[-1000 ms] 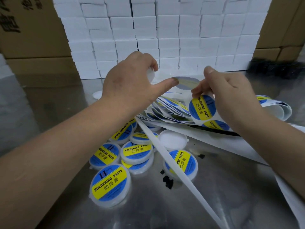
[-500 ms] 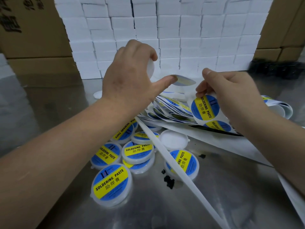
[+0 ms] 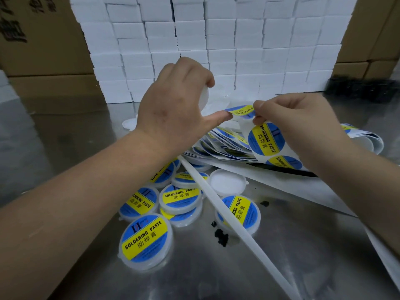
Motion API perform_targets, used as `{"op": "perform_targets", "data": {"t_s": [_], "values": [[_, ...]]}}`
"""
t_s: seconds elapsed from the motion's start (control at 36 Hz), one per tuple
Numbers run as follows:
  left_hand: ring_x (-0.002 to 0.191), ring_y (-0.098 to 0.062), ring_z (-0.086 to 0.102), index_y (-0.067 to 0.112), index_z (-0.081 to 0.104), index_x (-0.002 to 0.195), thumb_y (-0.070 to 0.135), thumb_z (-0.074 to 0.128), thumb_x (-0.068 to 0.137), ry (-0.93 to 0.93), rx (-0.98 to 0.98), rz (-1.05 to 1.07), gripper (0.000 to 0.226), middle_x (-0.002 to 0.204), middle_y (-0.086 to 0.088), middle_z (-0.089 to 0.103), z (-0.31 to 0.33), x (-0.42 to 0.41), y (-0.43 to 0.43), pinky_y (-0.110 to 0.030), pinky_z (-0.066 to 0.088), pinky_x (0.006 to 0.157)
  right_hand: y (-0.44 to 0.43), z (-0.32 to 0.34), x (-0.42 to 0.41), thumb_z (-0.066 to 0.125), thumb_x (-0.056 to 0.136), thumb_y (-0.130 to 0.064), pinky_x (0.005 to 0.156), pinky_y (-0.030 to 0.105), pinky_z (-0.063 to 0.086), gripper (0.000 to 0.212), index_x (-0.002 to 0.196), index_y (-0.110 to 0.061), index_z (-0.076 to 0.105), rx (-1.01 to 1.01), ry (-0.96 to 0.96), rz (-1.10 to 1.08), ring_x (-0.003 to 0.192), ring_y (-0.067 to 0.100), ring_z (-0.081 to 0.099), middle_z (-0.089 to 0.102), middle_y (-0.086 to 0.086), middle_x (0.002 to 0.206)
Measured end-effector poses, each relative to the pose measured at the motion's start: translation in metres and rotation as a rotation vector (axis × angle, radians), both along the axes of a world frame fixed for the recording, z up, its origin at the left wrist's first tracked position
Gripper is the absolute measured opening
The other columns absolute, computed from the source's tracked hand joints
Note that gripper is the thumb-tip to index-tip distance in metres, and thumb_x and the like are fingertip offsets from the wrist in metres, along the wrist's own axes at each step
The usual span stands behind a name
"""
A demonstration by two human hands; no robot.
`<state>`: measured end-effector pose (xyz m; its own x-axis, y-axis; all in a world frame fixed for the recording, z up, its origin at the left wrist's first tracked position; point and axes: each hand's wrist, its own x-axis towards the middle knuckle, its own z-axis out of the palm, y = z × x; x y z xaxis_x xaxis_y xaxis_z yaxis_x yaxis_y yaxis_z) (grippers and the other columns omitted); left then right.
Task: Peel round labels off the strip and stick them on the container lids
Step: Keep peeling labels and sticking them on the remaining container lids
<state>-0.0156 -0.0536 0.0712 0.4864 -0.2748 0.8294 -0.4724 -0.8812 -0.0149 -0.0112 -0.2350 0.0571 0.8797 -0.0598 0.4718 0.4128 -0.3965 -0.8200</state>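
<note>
**A:** Where is the loose label?

**B:** The label [image 3: 240, 110] hangs between the two hands, above the far middle of the surface [image 3: 313, 256]. It is round, blue with a yellow band, printed side up.

**A:** What does the left hand have?

**B:** The left hand [image 3: 173, 105] has its fingers curled round a plain white container [image 3: 204, 98]. Its thumb reaches out to the right and touches the label's left edge.

**A:** And the right hand?

**B:** The right hand [image 3: 303, 126] pinches the label's right edge between thumb and forefinger. The strip [image 3: 266, 141] curves up just under that hand and shows two more labels. I cannot tell whether the lower fingers grip it.

**A:** Where does the rest of the strip go?

**B:** It lies in loose folded layers on the surface below the hands and trails off to the right.

**A:** Any labelled ones?

**B:** A heap of labelled containers [image 3: 180, 197] lies near and left of the middle, some overlapping. A narrow white band [image 3: 249, 241] runs slantwise from under the left wrist to the near right, and it crosses one labelled tub [image 3: 244, 211]. A bare lid [image 3: 227, 182] sits just beyond that tub, and black crumbs [image 3: 220, 236] lie near the band.

**A:** And behind?

**B:** There is a wall of small white boxes [image 3: 216, 40], with brown cartons [image 3: 39, 40] on either side.
</note>
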Motion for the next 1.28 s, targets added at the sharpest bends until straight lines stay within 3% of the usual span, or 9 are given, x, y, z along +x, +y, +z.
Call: {"op": "perform_targets", "data": {"t_s": [0.28, 0.44, 0.53, 0.58, 0.61, 0.69, 0.83, 1.03, 1.28], "values": [[0.091, -0.036, 0.052, 0.000, 0.058, 0.103, 0.036, 0.076, 0.070, 0.033, 0.037, 0.028, 0.052, 0.103, -0.018, 0.056, -0.002, 0.005, -0.001, -0.027, 0.029, 0.073, 0.001, -0.001, 0.002, 0.064, 0.080, -0.027, 0.061, 0.027, 0.052, 0.021, 0.060, -0.023, 0.066, -0.103, 0.013, -0.026, 0.063, 0.012, 0.064, 0.068, -0.002, 0.070], [0.099, -0.035, 0.048, 0.001, 0.054, 0.111, 0.011, 0.061, 0.082, 0.041, 0.012, 0.041, 0.032, 0.115, -0.018, 0.051, -0.002, 0.011, 0.002, -0.021, 0.024, 0.072, -0.001, -0.002, 0.004, 0.059, 0.083, -0.025, 0.052, 0.019, 0.050, 0.021, 0.062, -0.020, 0.064, -0.125, -0.029, -0.065, 0.061, 0.013, 0.061, 0.067, 0.003, 0.075], [0.098, -0.014, 0.046, 0.009, 0.054, 0.115, 0.013, 0.051, 0.089, 0.099, -0.163, 0.010, 0.026, 0.120, -0.009, 0.047, -0.002, 0.019, 0.009, -0.009, 0.024, 0.073, -0.004, 0.001, 0.005, 0.058, 0.084, -0.024, 0.062, 0.028, 0.054, 0.022, 0.063, -0.021, 0.064, -0.078, -0.036, -0.077, 0.067, 0.017, 0.064, 0.068, 0.005, 0.078], [0.085, 0.006, 0.041, 0.018, 0.057, 0.113, 0.019, 0.047, 0.093, 0.210, -0.373, -0.078, 0.022, 0.114, 0.006, 0.046, 0.001, 0.019, 0.006, 0.002, 0.026, 0.071, -0.003, 0.001, 0.004, 0.059, 0.084, -0.025, 0.063, 0.029, 0.055, 0.023, 0.062, -0.023, 0.065, -0.061, -0.035, -0.050, 0.069, 0.018, 0.065, 0.069, 0.003, 0.078], [0.080, 0.008, 0.044, 0.024, 0.059, 0.110, 0.022, 0.047, 0.095, 0.279, -0.502, -0.146, 0.020, 0.109, 0.012, 0.048, 0.003, 0.019, 0.003, 0.004, 0.030, 0.072, -0.002, 0.001, 0.003, 0.060, 0.084, -0.025, 0.063, 0.029, 0.055, 0.023, 0.061, -0.023, 0.065, -0.064, -0.031, -0.027, 0.069, 0.018, 0.065, 0.069, 0.001, 0.079], [0.075, 0.004, 0.061, 0.038, 0.060, 0.095, 0.025, 0.045, 0.097, 0.546, -0.897, -0.392, 0.020, 0.097, 0.020, 0.056, 0.007, 0.015, -0.006, -0.019, 0.054, 0.069, 0.000, 0.001, 0.000, 0.062, 0.083, -0.025, 0.068, 0.033, 0.054, 0.021, 0.061, -0.024, 0.065, -0.075, 0.002, 0.070, 0.066, 0.017, 0.064, 0.069, -0.001, 0.078], [0.087, -0.014, 0.067, 0.034, 0.061, 0.096, 0.022, 0.041, 0.099, 0.810, -1.095, -0.591, 0.023, 0.100, -0.001, 0.065, 0.009, 0.011, -0.008, -0.036, 0.059, 0.067, 0.004, 0.000, -0.005, 0.065, 0.082, -0.021, 0.068, 0.027, 0.052, 0.018, 0.064, -0.025, 0.065, -0.065, 0.027, 0.211, 0.062, 0.004, 0.061, 0.069, -0.008, 0.065], [0.077, -0.016, 0.069, 0.026, 0.061, 0.095, 0.015, 0.036, 0.099, 0.977, -1.045, -0.802, 0.027, 0.082, -0.001, 0.072, 0.006, 0.007, -0.008, -0.036, 0.058, 0.065, 0.004, 0.000, -0.008, 0.064, 0.081, -0.022, 0.064, 0.023, 0.052, 0.019, 0.064, -0.028, 0.065, -0.094, 0.021, 0.286, 0.061, 0.002, 0.059, 0.067, -0.014, 0.061], [0.077, -0.025, 0.067, 0.017, 0.059, 0.092, 0.012, 0.027, 0.096, 1.042, -1.058, -0.853, 0.033, 0.103, -0.019, 0.062, 0.002, 0.004, -0.011, -0.037, 0.058, 0.065, 0.005, 0.002, -0.010, 0.063, 0.082, -0.018, 0.060, 0.017, 0.052, 0.018, 0.066, -0.026, 0.065, -0.002, 0.023, 0.317, 0.055, -0.002, 0.059, 0.065, -0.013, 0.056]]}}
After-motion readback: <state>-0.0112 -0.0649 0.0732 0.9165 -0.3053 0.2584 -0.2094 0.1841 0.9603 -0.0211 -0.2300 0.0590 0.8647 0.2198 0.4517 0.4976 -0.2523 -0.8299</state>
